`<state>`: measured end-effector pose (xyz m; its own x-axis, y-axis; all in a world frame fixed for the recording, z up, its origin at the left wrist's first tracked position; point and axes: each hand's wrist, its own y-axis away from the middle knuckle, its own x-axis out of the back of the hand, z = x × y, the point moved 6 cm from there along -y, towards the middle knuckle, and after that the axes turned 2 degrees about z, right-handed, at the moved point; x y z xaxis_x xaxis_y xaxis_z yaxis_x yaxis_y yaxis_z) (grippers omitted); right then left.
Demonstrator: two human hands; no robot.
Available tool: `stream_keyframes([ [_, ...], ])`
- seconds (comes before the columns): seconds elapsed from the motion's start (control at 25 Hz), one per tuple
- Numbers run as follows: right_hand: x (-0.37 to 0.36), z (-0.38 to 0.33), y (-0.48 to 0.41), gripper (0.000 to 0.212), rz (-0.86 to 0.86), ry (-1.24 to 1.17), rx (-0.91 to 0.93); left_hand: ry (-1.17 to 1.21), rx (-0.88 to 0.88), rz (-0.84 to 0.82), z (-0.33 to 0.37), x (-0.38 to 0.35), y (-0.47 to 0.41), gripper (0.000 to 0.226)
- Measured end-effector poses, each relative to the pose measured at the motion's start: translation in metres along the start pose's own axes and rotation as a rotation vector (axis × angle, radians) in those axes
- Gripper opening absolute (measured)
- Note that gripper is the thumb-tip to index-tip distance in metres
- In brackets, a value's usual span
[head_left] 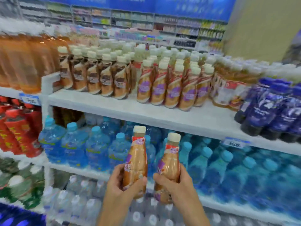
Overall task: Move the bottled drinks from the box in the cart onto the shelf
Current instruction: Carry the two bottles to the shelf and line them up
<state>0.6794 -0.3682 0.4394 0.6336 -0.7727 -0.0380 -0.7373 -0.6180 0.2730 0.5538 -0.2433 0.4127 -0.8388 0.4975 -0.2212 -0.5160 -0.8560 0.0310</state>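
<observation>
Head view: where are the drinks?
- Two tan plastic bottles with cream caps and red-and-purple labels are upright, side by side and just apart. The left hand (123, 186) curls round the left bottle (136, 162) low on its body; the right hand (175, 186) grips the right bottle (170, 167) the same way. Both sit below the front edge of the white shelf (162, 116).
- What's around them?
- On that shelf, matching tan bottles (172, 88) stand behind a bare front strip. Brown-labelled bottles (92, 79) are to their left and dark purple bottles (268, 108) to the right. Blue water bottles (97, 149) fill the tier right behind the held pair. Clear white-capped bottles (81, 206) are below, and red bottles (16, 128) far left.
</observation>
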Motion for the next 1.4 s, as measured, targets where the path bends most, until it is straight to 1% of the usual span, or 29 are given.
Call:
stream_keyframes([
  [0.16,0.059,-0.033,-0.019,0.036,0.069,0.041,0.096,-0.010,-0.036,-0.083,0.012,-0.070,-0.013,0.071],
  [0.28,0.085,-0.071,-0.034,0.035,0.092,0.049,0.187,-0.054,-0.116,-0.181,0.041,-0.114,-0.028,0.054],
  [0.4,0.097,-0.113,-0.055,0.036,0.147,0.108,0.319,-0.111,-0.250,-0.203,0.073,-0.146,-0.055,0.054],
  [0.48,0.100,-0.138,-0.072,0.039,0.184,0.104,0.408,-0.160,-0.318,-0.203,0.092,-0.160,-0.078,0.057],
  [0.6,0.101,-0.169,-0.096,0.050,0.208,0.129,0.508,-0.247,-0.386,-0.216,0.111,-0.176,-0.112,0.060],
  [0.76,0.097,-0.177,-0.124,0.057,0.239,0.168,0.517,-0.289,-0.404,-0.222,0.119,-0.183,-0.139,0.076],
  [0.96,0.092,-0.158,-0.145,0.052,0.211,0.159,0.496,-0.322,-0.396,-0.209,0.103,-0.179,-0.158,0.066],
  [1.12,0.094,-0.147,-0.149,0.051,0.228,0.189,0.452,-0.335,-0.405,-0.213,0.084,-0.179,-0.162,0.068],
  [1.2,0.096,-0.142,-0.143,0.064,0.290,0.272,0.421,-0.344,-0.384,-0.261,0.080,-0.177,-0.165,0.072],
  [1.32,0.101,-0.135,-0.129,0.094,0.502,0.389,0.464,-0.317,-0.286,-0.419,0.077,-0.171,-0.168,0.076],
  [1.36,0.101,-0.136,-0.126,0.097,0.546,0.412,0.480,-0.310,-0.267,-0.441,0.078,-0.168,-0.168,0.077],
  [1.4,0.101,-0.135,-0.126,0.096,0.569,0.419,0.487,-0.315,-0.262,-0.431,0.079,-0.165,-0.169,0.075],
])
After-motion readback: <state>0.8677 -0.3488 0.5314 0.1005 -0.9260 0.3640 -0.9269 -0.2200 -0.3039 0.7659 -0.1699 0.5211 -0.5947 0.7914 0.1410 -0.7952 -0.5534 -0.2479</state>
